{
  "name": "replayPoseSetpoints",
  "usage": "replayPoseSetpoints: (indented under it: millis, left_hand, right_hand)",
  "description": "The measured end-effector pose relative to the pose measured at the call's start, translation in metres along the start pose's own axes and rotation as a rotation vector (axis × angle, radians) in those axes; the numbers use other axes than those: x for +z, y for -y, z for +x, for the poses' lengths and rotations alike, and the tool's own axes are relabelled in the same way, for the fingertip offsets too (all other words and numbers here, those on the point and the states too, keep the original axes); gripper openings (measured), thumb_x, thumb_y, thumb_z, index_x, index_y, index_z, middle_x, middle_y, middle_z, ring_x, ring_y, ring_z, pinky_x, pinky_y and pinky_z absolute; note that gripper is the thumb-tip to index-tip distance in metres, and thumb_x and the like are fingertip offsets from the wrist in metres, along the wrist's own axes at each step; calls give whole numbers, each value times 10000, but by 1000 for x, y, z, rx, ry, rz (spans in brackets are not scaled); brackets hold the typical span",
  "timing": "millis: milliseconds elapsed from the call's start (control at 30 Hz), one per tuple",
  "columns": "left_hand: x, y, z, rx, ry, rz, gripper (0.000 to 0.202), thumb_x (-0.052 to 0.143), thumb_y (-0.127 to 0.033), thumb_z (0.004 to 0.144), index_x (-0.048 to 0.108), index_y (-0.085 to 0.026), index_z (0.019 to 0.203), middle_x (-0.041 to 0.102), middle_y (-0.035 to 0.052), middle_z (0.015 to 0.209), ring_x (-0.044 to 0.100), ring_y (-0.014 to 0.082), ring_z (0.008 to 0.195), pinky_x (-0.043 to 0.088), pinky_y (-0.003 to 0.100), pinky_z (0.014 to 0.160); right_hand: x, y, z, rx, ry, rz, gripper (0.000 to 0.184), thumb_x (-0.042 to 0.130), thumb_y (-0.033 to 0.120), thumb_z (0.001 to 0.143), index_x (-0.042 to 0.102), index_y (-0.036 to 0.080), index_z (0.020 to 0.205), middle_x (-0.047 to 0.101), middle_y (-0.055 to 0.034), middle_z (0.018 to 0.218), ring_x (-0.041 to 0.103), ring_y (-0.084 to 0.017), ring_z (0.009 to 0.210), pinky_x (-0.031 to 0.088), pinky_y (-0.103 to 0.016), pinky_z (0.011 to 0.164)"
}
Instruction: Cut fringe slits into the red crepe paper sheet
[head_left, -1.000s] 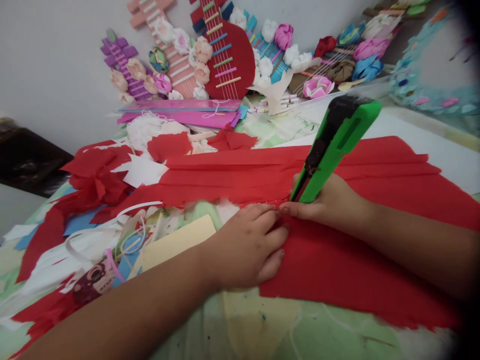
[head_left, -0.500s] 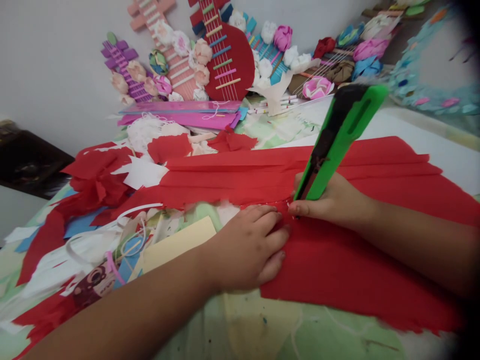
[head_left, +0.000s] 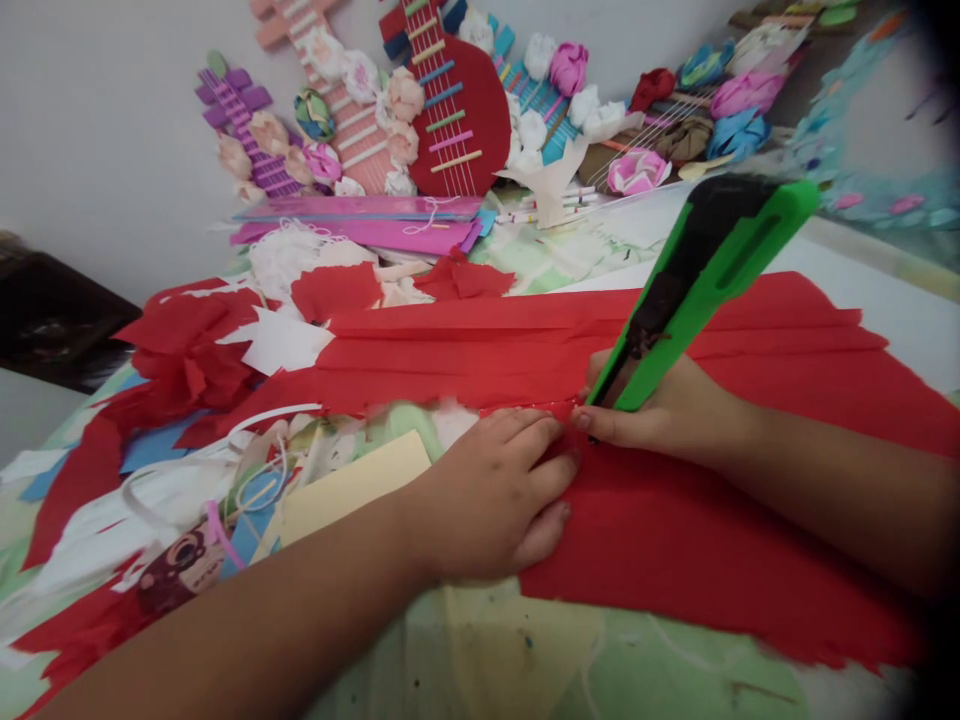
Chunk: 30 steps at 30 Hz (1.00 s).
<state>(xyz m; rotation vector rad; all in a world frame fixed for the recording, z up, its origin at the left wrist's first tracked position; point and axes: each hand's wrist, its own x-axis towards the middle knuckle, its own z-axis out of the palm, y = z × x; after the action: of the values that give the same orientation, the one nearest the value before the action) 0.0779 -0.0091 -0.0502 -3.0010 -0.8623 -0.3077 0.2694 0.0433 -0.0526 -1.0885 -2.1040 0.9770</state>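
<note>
A sheet of red crepe-like paper (head_left: 697, 540) lies across the table, with a folded red strip (head_left: 465, 355) along its far side. My left hand (head_left: 495, 490) lies flat on the sheet's left part, fingers stretched out and pressing it down. My right hand (head_left: 667, 410) is closed around a green and black box cutter (head_left: 697, 285). The cutter leans up to the right, its lower tip at the paper just right of my left fingertips. Its blade is mostly hidden by my thumb and the paper.
Torn red paper (head_left: 191, 350), white scraps (head_left: 281, 342) and a cream card (head_left: 360, 485) lie to the left. Purple sheets (head_left: 360, 232) lie at the back. Decorated paper instruments (head_left: 465, 130) with paper flowers lean against the wall. A green patterned cloth (head_left: 660, 665) covers the table.
The box cutter leans further right, its upper end having swung right and slightly down. My left hand stays in place on the red paper.
</note>
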Motion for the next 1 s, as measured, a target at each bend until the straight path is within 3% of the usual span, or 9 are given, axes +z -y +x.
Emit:
replayPoseSetpoints:
  millis: [267,667,900,1000]
  left_hand:
    - [0,0,0,4,19,-17,345,365,-285,830,581,-79,1003,529,164,1070,454,276,1051,346,438,938]
    - [1,0,1,10,27,-20,334,374,-280,826,578,-84,1004,523,162,1084,446,275,1062,339,436,942]
    - [-1,1,1,19,13,-24,337,370,-277,824,590,-78,984,535,158,1044,456,270,1033,349,431,935]
    - [-1,1,1,16,12,-35,334,387,-272,813,594,-72,981,543,153,1021,458,265,1018,353,421,934]
  right_hand:
    - [0,2,2,-5,3,-31,371,600,464,638,411,162,533,382,44,484,331,-54,448,258,-208,422]
    - [1,5,2,37,-3,-46,408,545,527,658,428,159,528,416,24,486,380,-77,478,290,-224,466]
    - [3,4,0,21,-35,-162,400,533,479,671,341,174,496,362,47,448,334,-59,440,248,-215,440]
    - [5,3,-1,-5,-4,-219,366,534,472,663,382,173,515,403,45,439,378,-68,433,266,-211,435]
